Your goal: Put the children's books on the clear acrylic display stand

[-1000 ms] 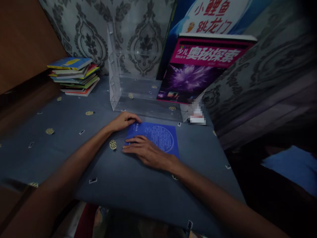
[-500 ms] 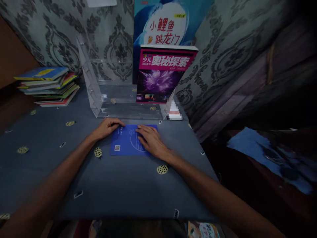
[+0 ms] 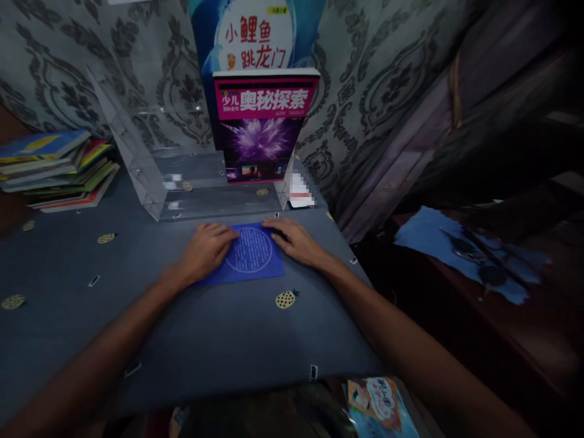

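A thin blue book [image 3: 252, 255] with a white circle of text lies flat on the grey-blue tablecloth [image 3: 191, 328]. My left hand [image 3: 204, 250] rests palm down on its left part, fingers stretched out. My right hand [image 3: 295, 239] lies at its right edge, fingers extended and touching the cover. Just behind stands a clear acrylic rack [image 3: 182, 182]. A pink and purple book [image 3: 261, 131] stands upright in the rack, with a taller blue book [image 3: 255, 36] behind it.
A stack of several thin books [image 3: 55, 167] sits at the far left. Patterned wallpaper [image 3: 365, 91] backs the table. A dark bench at the right carries blue paper [image 3: 456, 243]. Another picture book [image 3: 378, 407] lies below the table's front edge.
My left hand has slid from the book's far left corner onto its cover. My right hand has moved from the near left across to the right edge. The view has shifted to the right.
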The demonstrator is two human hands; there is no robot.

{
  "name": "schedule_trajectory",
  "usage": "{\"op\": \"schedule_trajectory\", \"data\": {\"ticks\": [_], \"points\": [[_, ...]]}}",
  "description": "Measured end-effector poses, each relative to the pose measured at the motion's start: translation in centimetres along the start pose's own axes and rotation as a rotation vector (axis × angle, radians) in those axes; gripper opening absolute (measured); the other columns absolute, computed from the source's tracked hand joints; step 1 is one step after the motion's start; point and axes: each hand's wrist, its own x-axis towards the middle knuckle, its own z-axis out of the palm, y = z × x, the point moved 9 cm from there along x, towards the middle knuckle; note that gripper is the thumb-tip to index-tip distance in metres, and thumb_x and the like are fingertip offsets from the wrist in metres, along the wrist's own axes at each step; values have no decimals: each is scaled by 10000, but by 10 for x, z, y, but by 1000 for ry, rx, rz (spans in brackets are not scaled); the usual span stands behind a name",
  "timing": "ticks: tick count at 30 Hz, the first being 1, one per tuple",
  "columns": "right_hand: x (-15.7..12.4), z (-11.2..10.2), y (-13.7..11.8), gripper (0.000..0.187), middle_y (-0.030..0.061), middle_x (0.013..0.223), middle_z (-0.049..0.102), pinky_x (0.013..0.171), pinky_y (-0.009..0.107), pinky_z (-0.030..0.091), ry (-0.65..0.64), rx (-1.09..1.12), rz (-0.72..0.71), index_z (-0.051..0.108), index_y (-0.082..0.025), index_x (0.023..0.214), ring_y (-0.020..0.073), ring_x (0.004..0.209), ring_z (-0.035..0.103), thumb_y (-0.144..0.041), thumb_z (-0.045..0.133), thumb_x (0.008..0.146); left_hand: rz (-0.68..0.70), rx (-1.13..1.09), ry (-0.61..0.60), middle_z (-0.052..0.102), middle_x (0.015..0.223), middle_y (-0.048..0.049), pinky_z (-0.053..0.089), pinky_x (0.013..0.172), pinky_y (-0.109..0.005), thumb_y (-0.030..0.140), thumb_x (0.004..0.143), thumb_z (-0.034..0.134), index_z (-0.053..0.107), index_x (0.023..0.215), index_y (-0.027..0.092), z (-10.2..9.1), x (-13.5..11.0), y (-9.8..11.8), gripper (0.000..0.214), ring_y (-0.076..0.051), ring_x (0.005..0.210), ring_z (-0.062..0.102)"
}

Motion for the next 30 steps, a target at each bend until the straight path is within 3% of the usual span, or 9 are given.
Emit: {"op": "schedule_trajectory", "data": {"ticks": [5, 9, 13, 19, 24, 27, 30], "points": [[-2, 2, -2, 381, 142, 1416, 622, 1150, 544, 389, -2, -53, 21, 619, -179, 1348, 264, 1377, 525, -242, 523, 985, 210, -29, -208, 557, 1498, -105, 305, 1176, -558, 382, 1060, 394, 592, 1385, 261, 32, -2, 72, 399, -271, 1427, 461], [-3, 5, -1, 390, 137, 1409, 627, 1155, 527, 375, -11, -62, 14, 600, -177, 1369, 256, 1383, 515, -252, 518, 996, 344, -99, -322, 516, 1543, -67, 248, 1214, -560, 400, 1066, 386, 567, 1403, 325, 38, -15, 99, 390, -242, 1463, 423], [-2, 6, 3, 391, 126, 1418, 621, 1157, 523, 365, -8, -70, 12, 598, -184, 1371, 260, 1377, 516, -253, 534, 991, 342, -87, -333, 545, 1515, -82, 271, 1210, -550, 357, 1062, 406, 521, 1444, 287, 37, -19, 102, 406, -245, 1444, 448], [-2, 5, 1, 395, 133, 1413, 625, 1157, 525, 361, -4, -87, -2, 603, -182, 1372, 271, 1369, 520, -238, 547, 985, 113, 93, -386, 519, 1524, -142, 356, 1150, -594, 300, 1014, 480, 517, 1448, 222, 36, -14, 85, 442, -335, 1462, 412], [-1, 4, -4, 381, 115, 1409, 631, 1150, 516, 371, 6, -121, -19, 623, -212, 1355, 262, 1361, 528, -226, 552, 981, 20, 220, -454, 475, 1551, -182, 458, 1061, -614, 264, 1016, 439, 487, 1483, 188, 35, -14, 82, 476, -396, 1454, 408], [-1, 4, -3, 374, 119, 1408, 632, 1138, 539, 378, -12, -125, -3, 628, -210, 1348, 277, 1358, 528, -240, 554, 983, -7, 335, -473, 443, 1549, -250, 538, 948, -614, 133, 982, 407, 439, 1518, 140, 36, -21, 87, 537, -447, 1411, 450], [0, 3, -4, 366, 126, 1405, 633, 1135, 546, 381, -21, -123, -6, 633, -201, 1340, 286, 1355, 530, -248, 545, 988, -8, 446, -499, 442, 1506, -330, 611, 806, -545, -19, 881, 398, 421, 1515, 62, 35, -29, 93, 639, -469, 1314, 546]]}}
